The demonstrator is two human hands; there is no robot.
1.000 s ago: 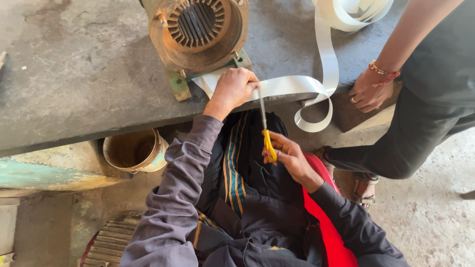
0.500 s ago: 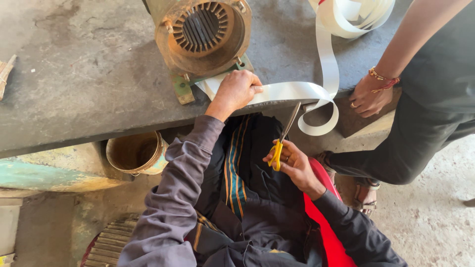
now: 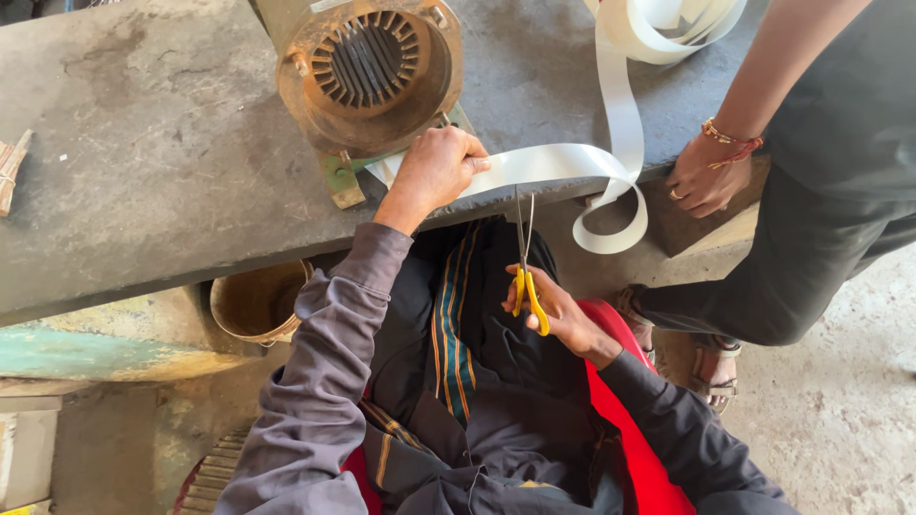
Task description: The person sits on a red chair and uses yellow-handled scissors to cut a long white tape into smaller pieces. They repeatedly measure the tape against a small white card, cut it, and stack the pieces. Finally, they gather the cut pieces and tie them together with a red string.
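Left hand (image 3: 434,172) presses the white strip (image 3: 549,164) flat at the desk (image 3: 143,181) front edge; right hand (image 3: 558,310) grips yellow scissors (image 3: 525,257) — blades at the strip. Keep it taut — cut square.

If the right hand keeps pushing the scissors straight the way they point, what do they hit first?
The right hand aims the scissors up at the white strip on the bench edge, beside the left hand. The strip likely comes first; depth is unclear.
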